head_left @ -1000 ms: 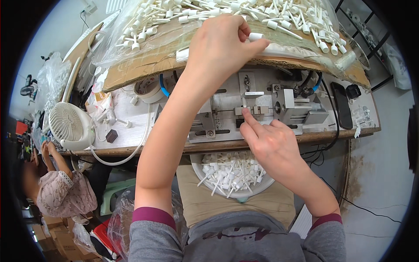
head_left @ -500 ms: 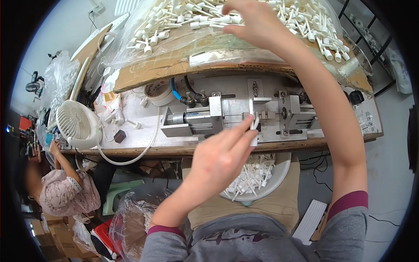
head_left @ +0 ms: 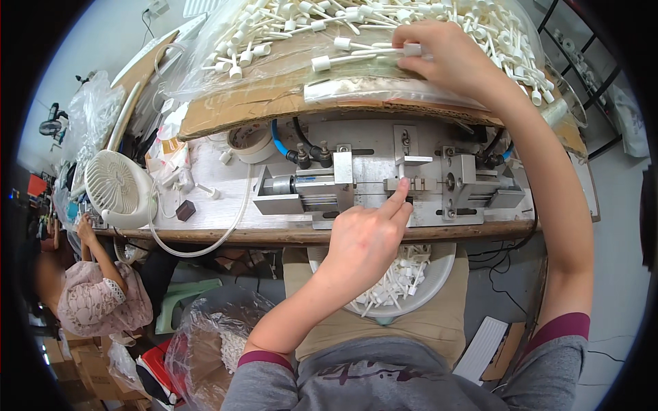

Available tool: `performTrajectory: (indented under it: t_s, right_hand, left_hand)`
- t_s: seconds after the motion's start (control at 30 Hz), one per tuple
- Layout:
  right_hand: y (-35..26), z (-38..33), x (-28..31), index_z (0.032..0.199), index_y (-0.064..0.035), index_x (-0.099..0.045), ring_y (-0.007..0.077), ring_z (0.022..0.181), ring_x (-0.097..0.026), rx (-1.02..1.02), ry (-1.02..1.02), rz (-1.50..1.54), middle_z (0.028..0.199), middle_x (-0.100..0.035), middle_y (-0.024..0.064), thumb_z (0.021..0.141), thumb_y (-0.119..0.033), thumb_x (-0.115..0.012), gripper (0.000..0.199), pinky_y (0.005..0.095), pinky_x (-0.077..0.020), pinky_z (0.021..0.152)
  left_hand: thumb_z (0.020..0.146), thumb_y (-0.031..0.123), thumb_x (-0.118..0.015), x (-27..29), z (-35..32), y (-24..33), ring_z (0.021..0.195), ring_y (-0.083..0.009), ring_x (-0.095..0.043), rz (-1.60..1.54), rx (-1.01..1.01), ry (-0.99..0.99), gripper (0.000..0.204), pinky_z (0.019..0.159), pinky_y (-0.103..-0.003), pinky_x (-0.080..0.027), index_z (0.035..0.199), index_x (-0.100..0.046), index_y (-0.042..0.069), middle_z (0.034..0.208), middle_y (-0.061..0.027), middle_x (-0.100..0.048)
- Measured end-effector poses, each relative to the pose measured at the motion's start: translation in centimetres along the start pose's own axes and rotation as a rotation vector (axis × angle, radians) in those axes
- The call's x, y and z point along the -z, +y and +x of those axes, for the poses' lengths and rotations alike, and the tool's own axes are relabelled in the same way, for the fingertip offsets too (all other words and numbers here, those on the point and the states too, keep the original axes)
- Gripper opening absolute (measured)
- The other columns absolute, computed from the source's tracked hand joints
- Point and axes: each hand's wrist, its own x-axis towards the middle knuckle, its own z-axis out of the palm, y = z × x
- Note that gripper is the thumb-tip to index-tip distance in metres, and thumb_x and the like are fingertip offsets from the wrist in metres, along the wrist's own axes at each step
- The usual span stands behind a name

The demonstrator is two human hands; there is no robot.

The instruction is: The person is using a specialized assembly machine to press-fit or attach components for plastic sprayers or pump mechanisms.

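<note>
My left hand (head_left: 368,240) is at the metal clamping fixture (head_left: 411,183) on the bench, its index finger stretched over the fixture's small block and the other fingers curled. Beyond that fingertip shows the end of a white plastic stick (head_left: 401,168); the rest is under my fingers. Up on the cardboard, my right hand (head_left: 449,58) pinches the capped end of a white plastic stick with a round cap (head_left: 412,49). Its shaft points left, beside other loose sticks (head_left: 321,64) from the heap.
Two metal cylinders (head_left: 317,185) flank the fixture. A white fan (head_left: 118,190), tape roll (head_left: 249,144) and air hose (head_left: 236,222) are on the left. A basin of white pieces (head_left: 444,277) rests at my lap. A co-worker (head_left: 103,294) sits far left.
My right hand has moved right and nearer, and now pinches a capped stick. My left hand has shifted right; the stick in it has gone lower into the fixture.
</note>
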Motion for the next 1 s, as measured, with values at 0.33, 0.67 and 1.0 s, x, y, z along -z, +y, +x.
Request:
performTrajectory:
  t_s: [0.33, 0.67, 1.0]
  right_hand:
    - [-0.6, -5.1, 3.6, 0.12, -0.0103, -0.074, 0.0081, 0.077, -0.064, -0.344, 0.404, 0.475, 0.087, -0.072, 0.0043, 0.09, -0.02, -0.074, 0.031, 0.0237, -0.05, 0.066]
    - [-13.9, -15.9, -5.1, 0.128, 0.0009, -0.065, 0.0086, 0.087, -0.066, -0.556, 0.573, 1.446, 0.109, -0.07, 0.011, 0.096, -0.004, -0.066, 0.032, 0.0227, -0.0551, 0.07]
    - [-12.1, -20.2, -3.1, 0.108, -0.0015, -0.061, -0.0031, 0.055, -0.048, -0.715, 0.563, 1.031, 0.068, -0.063, -0.0038, 0.088, 0.001, -0.075, 0.024, 0.0137, -0.0319, 0.049]
  left_hand:
    - [0.08, 0.015, -0.079, 0.8, 0.0, 0.0, 0.069, -0.0213, -0.071, -0.112, 0.019, 0.07, 0.03, 0.061, -0.03, -0.057, 0.107, -0.069, 0.006, 0.127, -0.0116, -0.068]
    - [0.069, -0.008, -0.082, -1.8, 0.7, 2.0, 0.087, -0.0221, -0.07, -0.332, -0.065, 0.565, 0.053, 0.072, -0.03, -0.061, 0.118, -0.06, -0.003, 0.104, -0.0125, -0.067]
    - [0.072, 0.004, -0.079, -1.1, -1.5, 1.7, 0.084, -0.0212, -0.066, -0.093, -0.04, 0.231, 0.033, 0.071, -0.032, -0.055, 0.105, -0.072, 0.0, 0.115, -0.0104, -0.069]
